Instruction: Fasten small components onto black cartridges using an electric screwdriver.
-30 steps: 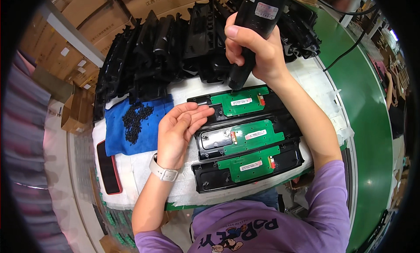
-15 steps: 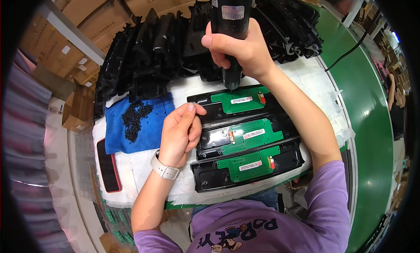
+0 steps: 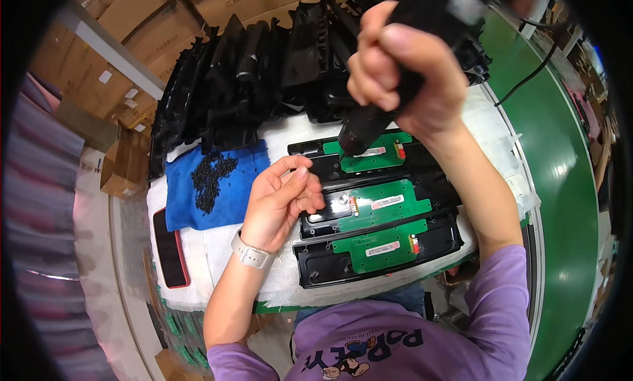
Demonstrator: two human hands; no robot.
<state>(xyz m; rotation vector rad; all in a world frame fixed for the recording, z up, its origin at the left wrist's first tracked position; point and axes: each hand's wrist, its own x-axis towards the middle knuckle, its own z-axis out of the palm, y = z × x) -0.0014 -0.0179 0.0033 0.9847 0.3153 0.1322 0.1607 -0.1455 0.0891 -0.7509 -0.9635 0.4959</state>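
My right hand is wrapped round a black electric screwdriver, tilted with its nose pointing down and left over the farthest panel. My left hand is held beside the left ends of the panels, thumb and index finger pinched together. Anything between those fingertips is too small to make out. Three black plastic panels lie in a row, each bearing a green circuit board: the far board, the middle board and the near board. Each board carries a white label and a small red-and-white part.
Left of the panels, a pile of small black screws lies on a blue cloth. A phone with a red edge lies nearer. Black plastic housings are stacked along the back. A green surface runs along the right.
The screwdriver has swung from upright to tilted, its handle now farther right and its nose nearer my left hand. My left hand has shifted slightly right, its fingers loosening a little.
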